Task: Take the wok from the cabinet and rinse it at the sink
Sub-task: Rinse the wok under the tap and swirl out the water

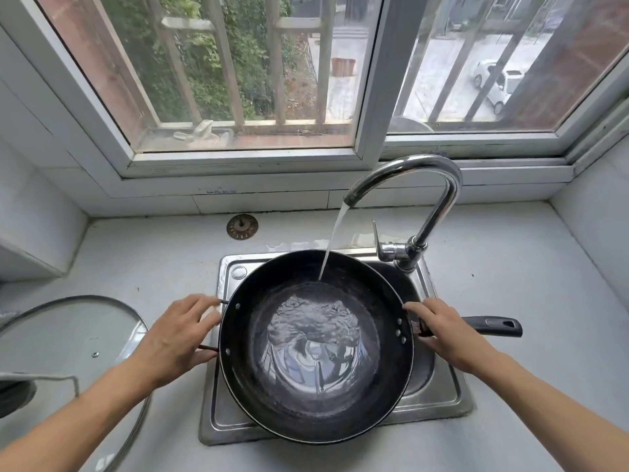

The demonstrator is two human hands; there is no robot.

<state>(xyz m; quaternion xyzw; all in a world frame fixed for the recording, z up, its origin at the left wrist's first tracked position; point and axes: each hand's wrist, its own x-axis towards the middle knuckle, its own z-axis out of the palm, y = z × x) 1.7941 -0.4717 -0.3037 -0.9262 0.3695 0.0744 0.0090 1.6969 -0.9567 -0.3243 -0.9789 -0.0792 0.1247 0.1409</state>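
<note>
A black wok sits over the steel sink, holding a pool of rippling water. The chrome faucet pours a stream into the wok's far side. My left hand grips the small wire loop handle on the wok's left rim. My right hand grips the base of the long black handle, which points right over the counter.
A glass lid lies on the grey counter at the left. A round sink strainer rests on the counter behind the sink. A window with bars runs along the back wall.
</note>
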